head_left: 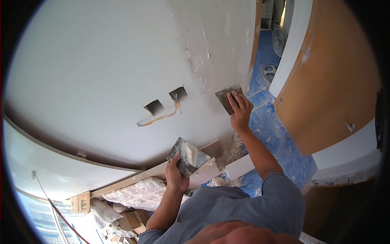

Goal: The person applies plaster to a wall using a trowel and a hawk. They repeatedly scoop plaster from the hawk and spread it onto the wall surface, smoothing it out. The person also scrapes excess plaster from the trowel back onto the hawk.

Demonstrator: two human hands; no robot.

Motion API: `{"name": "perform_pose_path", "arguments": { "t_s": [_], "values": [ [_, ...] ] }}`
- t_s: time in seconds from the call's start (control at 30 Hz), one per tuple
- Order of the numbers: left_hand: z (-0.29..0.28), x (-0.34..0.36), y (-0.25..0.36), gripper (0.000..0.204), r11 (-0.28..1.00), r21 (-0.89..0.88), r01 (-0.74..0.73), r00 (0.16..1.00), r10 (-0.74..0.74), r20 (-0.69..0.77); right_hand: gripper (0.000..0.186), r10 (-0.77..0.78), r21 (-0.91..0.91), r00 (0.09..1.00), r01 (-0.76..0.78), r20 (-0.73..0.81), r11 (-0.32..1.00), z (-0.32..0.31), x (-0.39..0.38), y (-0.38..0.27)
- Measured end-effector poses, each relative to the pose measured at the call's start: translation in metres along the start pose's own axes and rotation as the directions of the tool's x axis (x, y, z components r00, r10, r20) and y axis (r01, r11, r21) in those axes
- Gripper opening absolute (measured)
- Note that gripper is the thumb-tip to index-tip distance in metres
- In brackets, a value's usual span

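My left hand [174, 178] grips a flat dark metal plate [181, 166], its thumb on top. A heap of white putty [189, 154] sits on that plate. Fingers spread across its back, my right hand [241, 112] presses a wide putty knife [224, 98] to the wall near its right edge. Above the blade is a rough, freshly smeared strip of putty [217, 40] with ridges, beside the smooth white wall [97, 61]. Left of the blade, two square outlet holes [154, 107] are cut into the wall. Loose wires [177, 106] hang from the right one.
A brown wooden door [337, 81] stands at right. Blue sheeting [264, 130], spattered white, covers the floor, with rubble [230, 152] at the wall's foot. A fan [279, 41] stands beyond the doorway. Plastic-wrapped material [138, 193], cardboard boxes [131, 219] and a long pole [61, 213] are at lower left.
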State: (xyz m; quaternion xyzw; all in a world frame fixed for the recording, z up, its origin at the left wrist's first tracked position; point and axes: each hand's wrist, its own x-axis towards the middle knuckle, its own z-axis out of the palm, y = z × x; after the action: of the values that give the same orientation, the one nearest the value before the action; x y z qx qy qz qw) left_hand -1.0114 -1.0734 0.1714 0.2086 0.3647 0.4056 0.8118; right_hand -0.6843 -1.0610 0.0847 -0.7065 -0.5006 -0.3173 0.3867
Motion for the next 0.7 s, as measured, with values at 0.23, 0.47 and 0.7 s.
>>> {"name": "perform_pose_path", "arguments": {
  "t_s": [0.23,0.47,0.7],
  "values": [
    [0.009,-0.007,-0.005,0.032,0.999,-0.034,0.022,0.996,-0.019,0.086,0.074,-0.267,-0.078,0.835,0.263,-0.480,0.962,-0.108,0.282,-0.072],
    [-0.018,-0.028,0.000,0.032,0.998,-0.056,-0.001,0.997,0.005,0.075,0.045,-0.403,-0.181,0.755,0.364,-0.516,0.914,-0.170,0.413,-0.131],
    [-0.063,-0.040,-0.008,0.033,0.995,-0.101,-0.022,1.000,0.022,0.000,0.064,-0.393,-0.274,0.858,0.311,-0.330,0.910,-0.108,0.320,-0.094]
  ]
}}
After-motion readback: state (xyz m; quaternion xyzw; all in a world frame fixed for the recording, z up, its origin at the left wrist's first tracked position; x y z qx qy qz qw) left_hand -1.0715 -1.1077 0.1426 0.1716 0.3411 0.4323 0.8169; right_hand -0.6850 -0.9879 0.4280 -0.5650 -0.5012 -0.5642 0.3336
